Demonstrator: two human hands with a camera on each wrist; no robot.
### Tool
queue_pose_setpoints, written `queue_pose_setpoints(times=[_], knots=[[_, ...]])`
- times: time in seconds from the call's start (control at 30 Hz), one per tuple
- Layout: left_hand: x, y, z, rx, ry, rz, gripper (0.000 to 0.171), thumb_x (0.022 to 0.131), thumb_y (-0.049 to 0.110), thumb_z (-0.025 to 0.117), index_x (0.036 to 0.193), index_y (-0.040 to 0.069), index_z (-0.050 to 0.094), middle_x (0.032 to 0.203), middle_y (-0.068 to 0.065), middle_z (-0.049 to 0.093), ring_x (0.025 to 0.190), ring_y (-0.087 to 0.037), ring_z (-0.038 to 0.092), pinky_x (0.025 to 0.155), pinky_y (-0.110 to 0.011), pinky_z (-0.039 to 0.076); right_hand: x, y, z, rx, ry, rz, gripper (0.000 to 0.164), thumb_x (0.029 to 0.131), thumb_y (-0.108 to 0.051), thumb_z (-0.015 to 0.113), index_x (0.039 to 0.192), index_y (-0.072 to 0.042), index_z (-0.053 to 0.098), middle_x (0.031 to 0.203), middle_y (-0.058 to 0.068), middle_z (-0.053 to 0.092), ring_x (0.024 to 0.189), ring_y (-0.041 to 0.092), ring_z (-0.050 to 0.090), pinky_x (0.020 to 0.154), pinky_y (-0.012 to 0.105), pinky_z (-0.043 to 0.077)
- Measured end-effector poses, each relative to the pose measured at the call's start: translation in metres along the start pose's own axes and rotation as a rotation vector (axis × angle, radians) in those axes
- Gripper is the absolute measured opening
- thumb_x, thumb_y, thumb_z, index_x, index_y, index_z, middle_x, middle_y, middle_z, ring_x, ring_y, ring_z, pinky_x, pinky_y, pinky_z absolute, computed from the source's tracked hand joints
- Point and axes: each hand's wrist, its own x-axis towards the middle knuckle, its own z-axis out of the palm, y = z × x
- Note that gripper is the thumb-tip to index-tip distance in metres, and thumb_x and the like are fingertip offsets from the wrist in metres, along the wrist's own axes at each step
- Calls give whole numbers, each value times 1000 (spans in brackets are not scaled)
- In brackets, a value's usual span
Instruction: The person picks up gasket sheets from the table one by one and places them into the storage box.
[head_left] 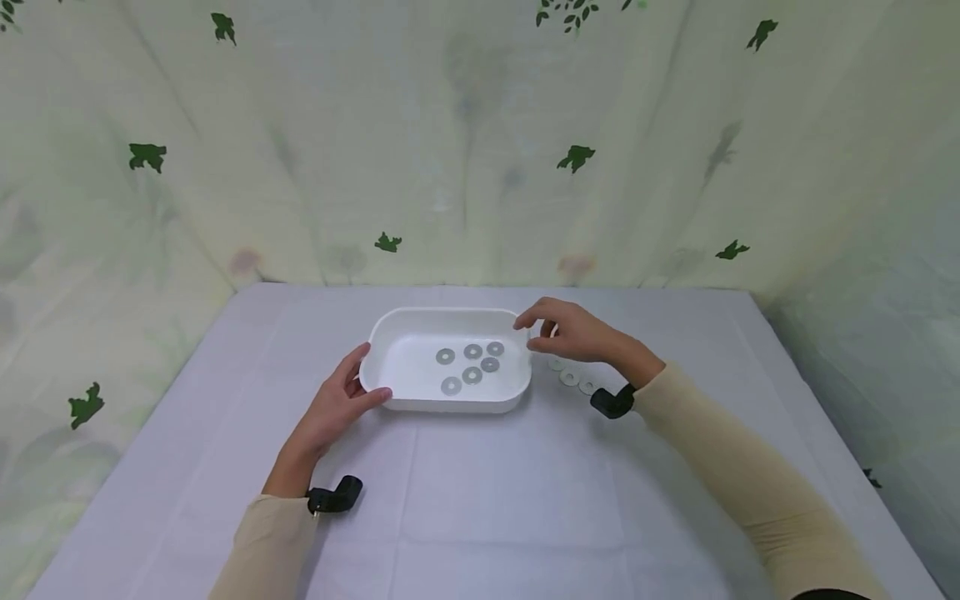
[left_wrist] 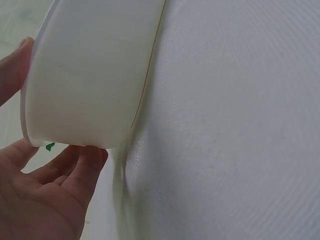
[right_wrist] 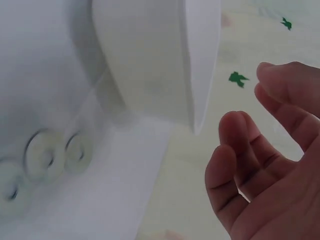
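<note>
A white oval-ended tray (head_left: 442,406) stands on the table with several flat grey washers (head_left: 472,376) lying loose inside it. My left hand (head_left: 339,408) grips the tray's left end, thumb on the front rim and fingers round the side. The left wrist view shows fingertips (left_wrist: 90,156) against the tray's outer wall (left_wrist: 90,75). Over the tray's right rim hovers my right hand (head_left: 573,332), fingers loosely bent and holding nothing. To the right of the tray, partly beneath that hand, three washers (head_left: 569,377) lie on the cloth; the right wrist view shows them too (right_wrist: 45,156).
A white cloth (head_left: 510,500) with fold lines covers the table. Behind and at both sides hangs a pale curtain (head_left: 420,150) with green leaf prints. Black wrist cameras (head_left: 335,495) sit on both wrists.
</note>
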Motion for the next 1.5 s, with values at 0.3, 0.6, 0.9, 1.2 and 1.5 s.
queue_pose_setpoints(times=[0.3,0.6,0.9,1.2,1.5], knots=[[3,4,-3,1,-10,0,97,90,33,73,161,20,8,165,-15,23,147,-33,37,105,-25,45,-49,26,-17,-150,-98,109,25,94,-12,63,119,-6,67,117,14,67,98,23,63,85,38,53],[1,1,-3,-22,-9,-16,98,89,33,74,161,20,10,164,-14,25,145,-32,40,94,-12,44,-75,41,-14,-205,-195,189,25,95,-15,63,118,-7,67,109,9,67,95,21,61,79,36,52],[0,0,-2,-35,-8,-17,98,89,33,75,161,22,9,164,-15,24,146,-32,38,94,-11,43,-71,50,0,-162,-149,186,24,93,-12,64,117,-6,68,105,9,67,91,19,61,78,32,51],[-1,3,-4,-44,-7,-14,98,89,30,75,161,21,8,165,-16,23,146,-33,38,89,-7,42,-61,51,17,-204,-138,196,28,90,-14,69,115,-2,66,103,9,69,94,21,62,82,37,52],[-2,4,-1,-25,-3,-25,97,89,30,74,161,22,9,165,-15,22,147,-33,37,99,-17,45,-61,60,25,-242,-95,202,23,88,-12,71,108,-2,67,96,6,65,87,17,58,78,33,50]])
